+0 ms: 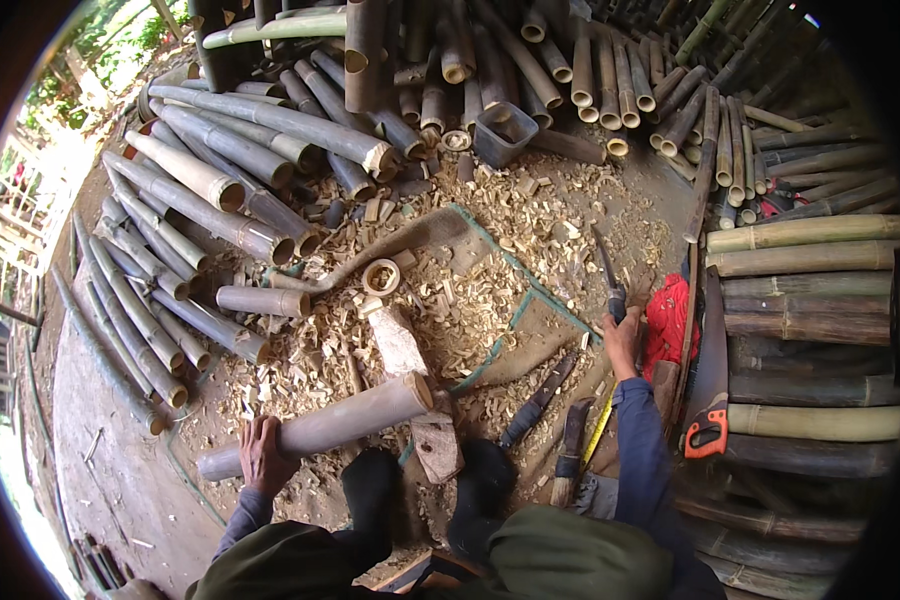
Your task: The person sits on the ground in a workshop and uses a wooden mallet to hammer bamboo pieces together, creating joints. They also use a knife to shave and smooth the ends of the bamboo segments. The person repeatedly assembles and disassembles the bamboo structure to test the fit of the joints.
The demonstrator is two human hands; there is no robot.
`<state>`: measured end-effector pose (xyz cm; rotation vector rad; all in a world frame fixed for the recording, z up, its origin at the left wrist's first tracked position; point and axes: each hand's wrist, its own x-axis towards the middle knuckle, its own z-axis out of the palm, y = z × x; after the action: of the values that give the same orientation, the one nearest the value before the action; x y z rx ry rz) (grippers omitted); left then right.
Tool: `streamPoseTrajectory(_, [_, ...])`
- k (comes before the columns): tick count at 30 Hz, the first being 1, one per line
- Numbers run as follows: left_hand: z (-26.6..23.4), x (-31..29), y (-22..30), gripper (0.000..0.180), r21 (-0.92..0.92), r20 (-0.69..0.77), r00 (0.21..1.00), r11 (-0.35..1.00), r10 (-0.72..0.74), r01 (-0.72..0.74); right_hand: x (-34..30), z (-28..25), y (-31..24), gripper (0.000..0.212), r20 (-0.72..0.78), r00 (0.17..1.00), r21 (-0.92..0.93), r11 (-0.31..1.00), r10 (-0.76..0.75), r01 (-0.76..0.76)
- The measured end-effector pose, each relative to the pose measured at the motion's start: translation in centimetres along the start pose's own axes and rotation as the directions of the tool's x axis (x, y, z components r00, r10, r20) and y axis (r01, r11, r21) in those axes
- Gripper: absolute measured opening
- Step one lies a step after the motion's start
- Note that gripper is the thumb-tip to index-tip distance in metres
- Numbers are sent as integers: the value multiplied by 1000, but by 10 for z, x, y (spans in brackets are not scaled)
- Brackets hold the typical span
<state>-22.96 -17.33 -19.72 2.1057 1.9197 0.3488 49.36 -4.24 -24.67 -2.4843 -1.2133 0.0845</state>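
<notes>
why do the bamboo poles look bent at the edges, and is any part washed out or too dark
Head view: fisheye bends the bamboo poles toward the rim; daylight washes out the far left edge, the right stack by the saw falls into shadow; centre is evenly lit and sharp, with the left hand on a bamboo piece and the right hand gripping a knife.

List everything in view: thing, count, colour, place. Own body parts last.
bamboo section: one, pale grey, across the wooden block, held by left hand
wooden block: one, pale, centre
bamboo poles: many, grey-green, stacked left and top
bamboo stack: many, tan-brown, right
bamboo ring: one, pale, centre
chips: many, pale, on ground
plastic tub: one, grey, top
handsaw: one, orange handle, right
red cloth: one, right
knife: one, dark, in right hand
left hand: closed on the section
right hand: closed on the knife
</notes>
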Motion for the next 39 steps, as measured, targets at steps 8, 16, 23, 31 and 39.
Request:
streamPoseTrajectory(8, [-140, 118, 69, 81, -542, 356, 934, 808, -28, 231, -183, -81, -173, 71, 429, 870, 354, 931, -243, 86])
streamPoseTrajectory(16, [-44, 172, 105, 81, -842, 523, 848, -103, 88, 530, -321, -20, -212, 122, 425, 626, 283, 753, -654, 594])
streamPoseTrajectory(23, [-9, 144, 122, 68, -776, 571, 814, -253, 107, 577, -175, -70, -211, 113, 733, 479, 292, 859, -483, 419])
streamPoseTrajectory(31, [26, 80, 142, 82, -705, 691, 721, -171, 50, 688, -80, 6, -210, 105, 658, 509, 328, 820, -554, 468])
streamPoseTrajectory(39, [86, 31, 162, 83, -665, 477, 869, 593, -130, 454, -114, 17, -187, 95, 437, 646, 251, 774, -626, 581])
